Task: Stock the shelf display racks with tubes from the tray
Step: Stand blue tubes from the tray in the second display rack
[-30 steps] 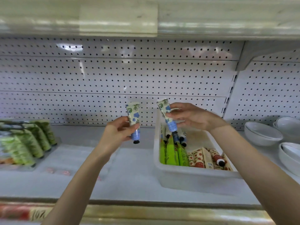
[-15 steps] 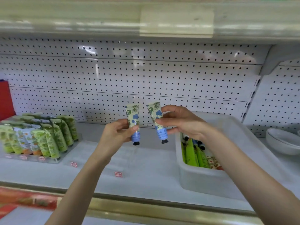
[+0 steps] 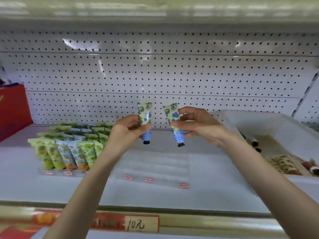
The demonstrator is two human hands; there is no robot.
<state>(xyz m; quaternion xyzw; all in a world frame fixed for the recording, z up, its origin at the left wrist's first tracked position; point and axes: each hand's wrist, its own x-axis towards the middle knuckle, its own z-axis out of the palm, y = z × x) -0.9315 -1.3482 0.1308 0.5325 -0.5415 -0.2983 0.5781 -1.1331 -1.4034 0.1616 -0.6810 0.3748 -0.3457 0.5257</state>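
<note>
Cream plastic printed with blue flowers and green leaves: that is the small black-capped tube (image 3: 145,116) your left hand (image 3: 127,130) pinches, thumb across its front, fingers curled behind, cap pointing down. Your right hand (image 3: 198,125) pinches a second tube of the same print (image 3: 173,118) between thumb and fingertips, also cap down, its crimped top leaning toward your left hand. The two tubes are near each other but apart, both held in the air in front of the white perforated back panel (image 3: 155,75). Directly below both hands lies a clear plastic display rack (image 3: 155,166) with small red tags along its front edge. To the left of your left hand, a block of green and orange-patterned tubes (image 3: 69,152) stands packed together, and beyond it a red box (image 3: 12,109). To the right of your right hand sits the white plastic tray (image 3: 259,121), with beige patterned tubes (image 3: 284,165) lying in it. Beneath your forearms, the shelf's front strip carries a handwritten price label (image 3: 141,225).
</note>
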